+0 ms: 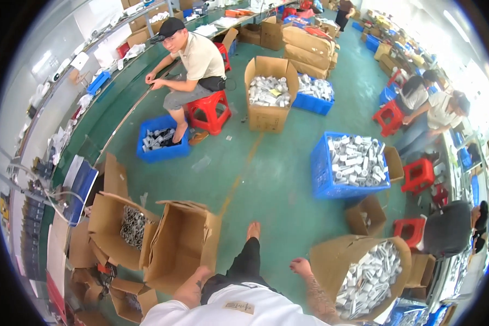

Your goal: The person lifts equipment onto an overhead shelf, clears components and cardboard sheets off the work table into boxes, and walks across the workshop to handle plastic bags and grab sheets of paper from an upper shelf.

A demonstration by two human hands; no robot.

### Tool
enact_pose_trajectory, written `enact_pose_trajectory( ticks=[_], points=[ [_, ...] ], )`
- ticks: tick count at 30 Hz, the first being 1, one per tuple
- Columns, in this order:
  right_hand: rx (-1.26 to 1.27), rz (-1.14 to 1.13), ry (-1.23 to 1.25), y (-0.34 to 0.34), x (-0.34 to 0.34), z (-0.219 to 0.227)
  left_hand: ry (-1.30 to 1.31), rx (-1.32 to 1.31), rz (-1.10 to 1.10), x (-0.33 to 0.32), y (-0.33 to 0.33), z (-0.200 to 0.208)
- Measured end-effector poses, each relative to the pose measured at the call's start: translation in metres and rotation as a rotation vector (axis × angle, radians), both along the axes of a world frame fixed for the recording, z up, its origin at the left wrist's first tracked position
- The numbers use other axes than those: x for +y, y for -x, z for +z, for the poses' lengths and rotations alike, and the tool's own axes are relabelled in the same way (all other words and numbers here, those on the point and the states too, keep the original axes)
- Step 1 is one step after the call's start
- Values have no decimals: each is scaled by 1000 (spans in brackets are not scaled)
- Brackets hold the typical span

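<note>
My left hand [204, 272] hangs by the right wall of an open, empty-looking cardboard box [174, 261]; its fingers are hidden, so its grip does not show. On the other side, my right hand [300, 266] is held low over the green floor with its fingers loosely curled in, and I see nothing in it. Just right of that hand stands a large cardboard box [323, 261] full of white and grey tube-shaped parts [369, 280]. One bare foot of mine [254, 230] is forward on the floor between the boxes.
A blue crate [323, 182] of white parts stands ahead right, beside a small carton [365, 215]. Ahead left, a person [195, 65] sits on a red stool [212, 113], a foot at another blue crate [163, 153]. More boxes line the left; people work at the right benches.
</note>
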State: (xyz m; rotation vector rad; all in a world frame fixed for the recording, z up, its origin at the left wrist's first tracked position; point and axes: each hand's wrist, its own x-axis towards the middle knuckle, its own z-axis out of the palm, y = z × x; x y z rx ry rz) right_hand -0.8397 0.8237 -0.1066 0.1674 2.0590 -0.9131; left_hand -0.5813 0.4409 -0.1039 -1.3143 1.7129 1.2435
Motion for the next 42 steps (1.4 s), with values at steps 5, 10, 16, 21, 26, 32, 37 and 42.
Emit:
enact_pose_trajectory(
  ticks=[5, 10, 16, 21, 26, 32, 37, 42],
  points=[
    [-85, -28, 38, 94, -66, 39, -129, -46, -63, -86, 122, -85],
    [-239, -125, -137, 219, -62, -4, 300, 490, -234, -188, 362, 20],
    [-141, -89, -126, 372, -166, -4, 270, 512, -19, -288, 520, 69],
    [-129, 123, -94, 516, -275, -36, 180, 364, 112, -324, 571, 40],
    [82, 675, -173, 657, -407, -39, 177, 318, 180, -385, 609, 49],
    [443, 614, 75, 804, -570, -18, 111, 403, 401, -494, 718, 73],
    [61, 155, 141, 859, -695, 27, 14, 645, 499, -591, 837, 84],
    [106, 404, -78, 865, -746, 43, -132, 836, 438, -689, 960, 118]
  ],
)
